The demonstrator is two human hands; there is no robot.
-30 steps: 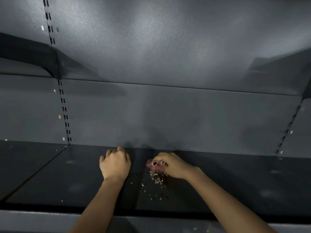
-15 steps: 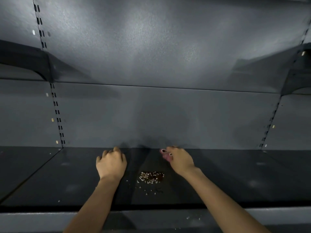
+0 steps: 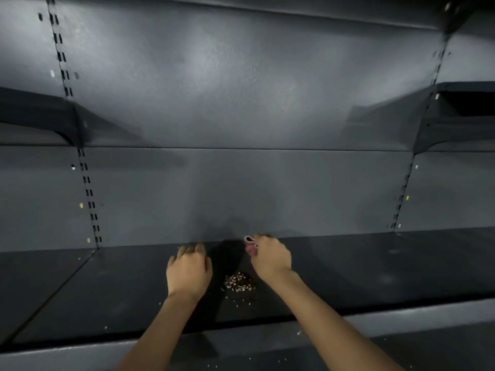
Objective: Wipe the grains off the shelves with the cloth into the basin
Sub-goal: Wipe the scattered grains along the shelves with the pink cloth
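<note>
My right hand (image 3: 270,259), pinching the pink cloth (image 3: 250,246), has gone back to the shelf's (image 3: 80,295) rear edge; the grains (image 3: 239,283) wait mid-shelf. My left hand (image 3: 189,271) rests curled. No basin visible.

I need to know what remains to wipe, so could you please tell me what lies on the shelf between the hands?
A small pile of grains lies on the shelf, a few scattered nearer. Anything under either hand is hidden.

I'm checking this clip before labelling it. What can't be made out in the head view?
- Basin: not in the frame at all.
- Cloth: only a pink bit shows; the right hand covers the rest.
- Left hand: fingertips hidden behind its knuckles on the shelf.
- Grains: too small to identify.
</note>
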